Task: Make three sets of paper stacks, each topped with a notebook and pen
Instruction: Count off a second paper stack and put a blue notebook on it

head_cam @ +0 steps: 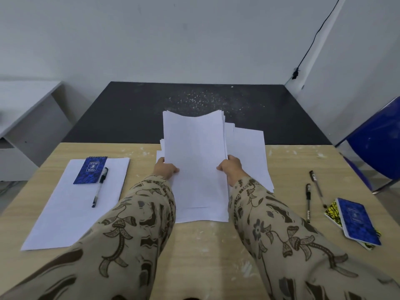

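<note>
Paper, 3 groups: finished stack point(71, 204) flat at table left; sheaf point(194, 159) held at centre, far end curling up; loose pile point(249, 152) fanned beneath and right of it.
Notebooks, 3: left blue notebook point(90, 173) on the finished stack; right blue notebook point(358, 221) lying on yellow-black notebook point(332, 211) at table right.
Pens, 3: stack pen point(100, 187) touching the left blue notebook's right edge; near pen point(308, 202) and far pen point(317, 187) on bare table, right.
Left hand point(165, 168) pinches the sheaf's left edge, thumb on top, fingers hidden beneath; right hand point(230, 167) likewise on the right edge. Both arms extended, patterned sleeves.
Table point(194, 245) pale wood-grain, white smears. Beyond: white wall, dark speckled floor point(194, 109), blue chair point(376, 144) right
</note>
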